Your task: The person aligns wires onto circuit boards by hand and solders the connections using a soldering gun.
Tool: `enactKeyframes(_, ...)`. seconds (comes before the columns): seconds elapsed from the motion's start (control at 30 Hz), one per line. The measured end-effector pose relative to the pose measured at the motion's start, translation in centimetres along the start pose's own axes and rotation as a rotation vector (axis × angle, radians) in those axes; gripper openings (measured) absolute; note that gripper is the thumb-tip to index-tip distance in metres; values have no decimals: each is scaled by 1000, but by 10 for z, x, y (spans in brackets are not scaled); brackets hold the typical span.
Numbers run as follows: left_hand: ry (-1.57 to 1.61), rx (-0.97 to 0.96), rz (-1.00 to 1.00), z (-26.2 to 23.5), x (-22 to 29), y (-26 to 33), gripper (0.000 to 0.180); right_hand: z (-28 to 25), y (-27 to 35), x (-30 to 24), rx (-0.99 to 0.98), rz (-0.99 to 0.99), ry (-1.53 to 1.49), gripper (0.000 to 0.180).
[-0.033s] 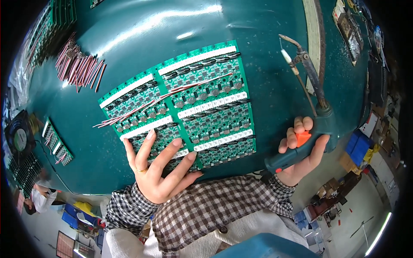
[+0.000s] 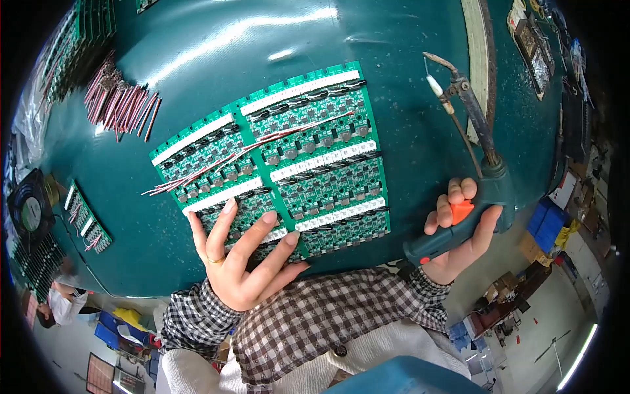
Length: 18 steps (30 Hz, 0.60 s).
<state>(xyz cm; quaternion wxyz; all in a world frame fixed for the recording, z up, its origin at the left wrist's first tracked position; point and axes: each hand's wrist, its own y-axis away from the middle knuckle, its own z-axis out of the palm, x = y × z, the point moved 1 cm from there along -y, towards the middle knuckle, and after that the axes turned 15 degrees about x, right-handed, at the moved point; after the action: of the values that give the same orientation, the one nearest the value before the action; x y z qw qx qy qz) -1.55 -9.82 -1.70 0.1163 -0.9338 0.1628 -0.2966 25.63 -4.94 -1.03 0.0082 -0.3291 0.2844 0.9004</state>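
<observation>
My left hand, fingers spread, rests on the lower left of a green circuit board panel and covers part of it. The panel carries white connector rows and several dark components. Across its upper half lies a loose bundle of thin red and white wires, sticking out past the left edge. My right hand is closed round a teal soldering gun with an orange trigger. Its bent tip and thin solder feed tube point up and away, to the right of the panel and apart from it.
A heap of red and white wires lies at the far left, near stacked green boards. A small board and a black fan are at the left. A pale strip runs behind the gun. Another person sits at lower left.
</observation>
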Motion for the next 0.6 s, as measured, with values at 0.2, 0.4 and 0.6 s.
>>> enactKeyframes(0.2,-15,-13,-9,2,-5,0,46,1,-8,7,5,35,-8,46)
enactKeyframes(0.4,-19,-8,-5,1,-4,2,46,0,-5,7,12,36,-13,46)
enactKeyframes(0.6,-13,2,-4,2,-4,2,46,-2,-5,7,-1,39,-15,46)
